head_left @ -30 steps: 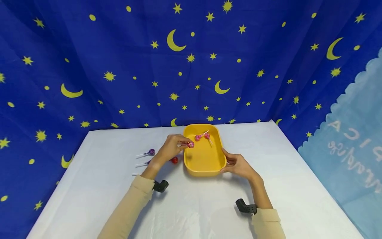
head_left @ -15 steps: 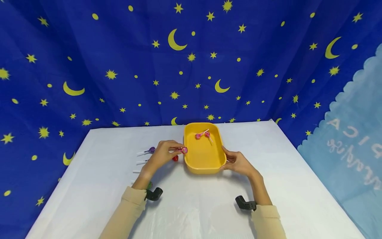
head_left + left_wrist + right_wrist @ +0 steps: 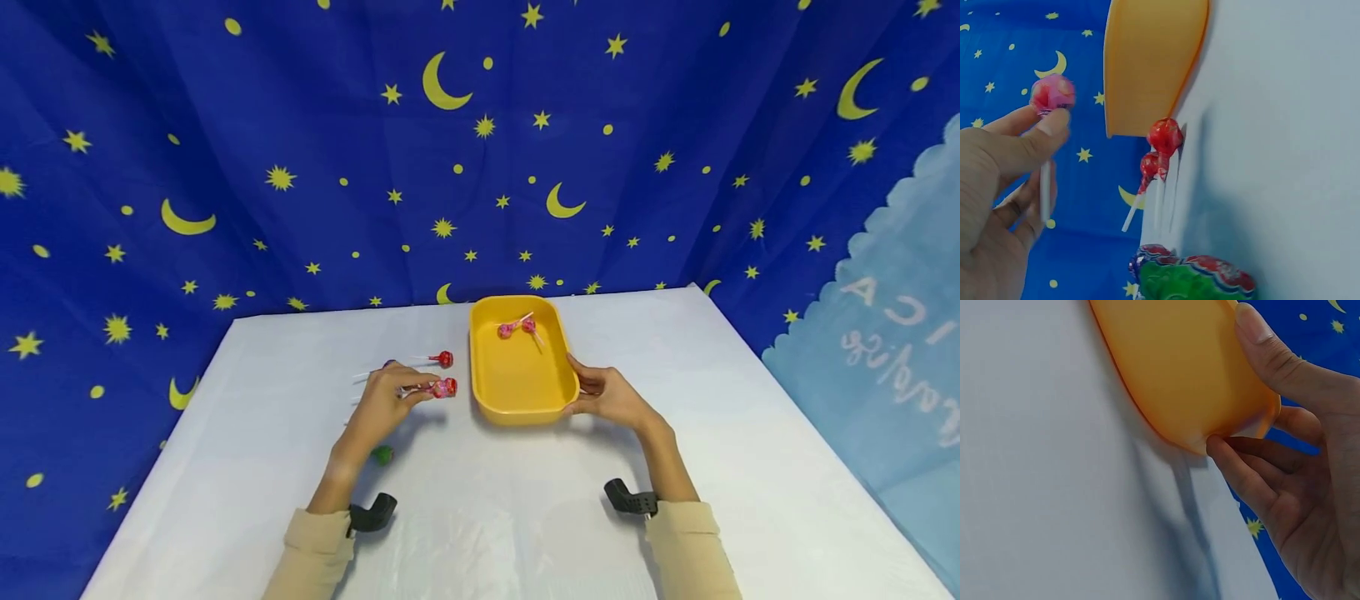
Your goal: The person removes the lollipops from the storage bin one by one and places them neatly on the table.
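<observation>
My left hand [image 3: 381, 407] pinches the stick of a pink lollipop [image 3: 1054, 92] between thumb and fingers, left of the yellow tray [image 3: 525, 408]. Its wrapped head points up in the left wrist view, with the white stick below. My right hand [image 3: 611, 398] grips the tray's near right corner, thumb at the rim and fingers at the underside. Two pink lollipops [image 3: 517, 327] lie inside the tray at its far end. Just left of the tray is a red lollipop [image 3: 444, 358]; a second red lollipop [image 3: 1165, 134] lies nearer, overlapped by the held one in the head view.
A green lollipop [image 3: 382, 454] lies on the white table [image 3: 495, 508] near my left wrist. A purple lollipop [image 3: 389, 363] and several white sticks are partly hidden behind my left hand. A blue curtain [image 3: 315, 150] with moons and stars hangs behind.
My left hand has drawn back from over the tray, leftward and nearer, still pinching the pink lollipop. The red lollipops now show more. The right hand keeps its grip; the head view has shifted slightly.
</observation>
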`<control>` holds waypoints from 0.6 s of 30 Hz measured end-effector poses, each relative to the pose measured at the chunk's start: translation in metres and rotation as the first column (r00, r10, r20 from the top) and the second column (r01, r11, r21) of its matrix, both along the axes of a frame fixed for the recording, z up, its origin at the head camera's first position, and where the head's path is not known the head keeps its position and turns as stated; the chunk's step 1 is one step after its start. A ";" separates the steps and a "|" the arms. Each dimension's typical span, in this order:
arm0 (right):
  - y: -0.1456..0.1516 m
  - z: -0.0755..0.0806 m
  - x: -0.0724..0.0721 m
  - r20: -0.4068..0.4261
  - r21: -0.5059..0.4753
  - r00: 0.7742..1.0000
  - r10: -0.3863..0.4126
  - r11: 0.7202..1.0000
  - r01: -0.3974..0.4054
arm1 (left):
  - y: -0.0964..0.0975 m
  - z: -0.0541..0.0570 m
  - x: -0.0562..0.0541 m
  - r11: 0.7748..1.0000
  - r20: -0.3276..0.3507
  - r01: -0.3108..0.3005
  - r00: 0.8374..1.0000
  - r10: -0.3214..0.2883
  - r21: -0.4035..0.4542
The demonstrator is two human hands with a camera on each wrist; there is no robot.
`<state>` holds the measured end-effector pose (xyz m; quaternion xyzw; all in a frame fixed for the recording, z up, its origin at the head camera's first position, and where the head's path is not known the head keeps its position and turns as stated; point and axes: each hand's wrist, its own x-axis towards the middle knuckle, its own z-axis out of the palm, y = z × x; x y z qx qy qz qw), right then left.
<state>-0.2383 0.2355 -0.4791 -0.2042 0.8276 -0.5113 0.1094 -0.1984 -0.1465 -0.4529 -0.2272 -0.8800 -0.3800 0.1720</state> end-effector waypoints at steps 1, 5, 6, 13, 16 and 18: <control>0.001 0.000 0.000 -0.001 0.001 1.000 0.004 1.000 -0.004 | -0.001 -0.001 0.000 1.000 0.001 -0.001 1.000 0.001 -0.002; 0.002 0.000 0.001 -0.007 0.002 1.000 0.004 1.000 -0.004 | -0.001 -0.003 0.001 1.000 0.039 0.011 0.999 -0.010 -0.018; 0.002 -0.001 0.001 -0.006 -0.002 1.000 -0.001 1.000 0.001 | -0.001 -0.003 0.001 1.000 0.055 0.013 0.998 -0.011 -0.026; -0.001 -0.001 0.003 0.014 -0.009 1.000 0.001 1.000 -0.001 | 0.000 -0.010 0.002 0.996 0.149 0.026 0.989 -0.013 -0.085; -0.001 -0.001 0.002 0.009 -0.003 1.000 0.005 1.000 -0.005 | 0.001 -0.013 0.000 0.995 0.155 0.035 0.988 -0.020 -0.098; -0.001 0.000 0.002 0.006 -0.004 1.000 0.006 1.000 -0.006 | 0.002 -0.015 -0.001 0.995 0.164 0.039 0.986 -0.023 -0.096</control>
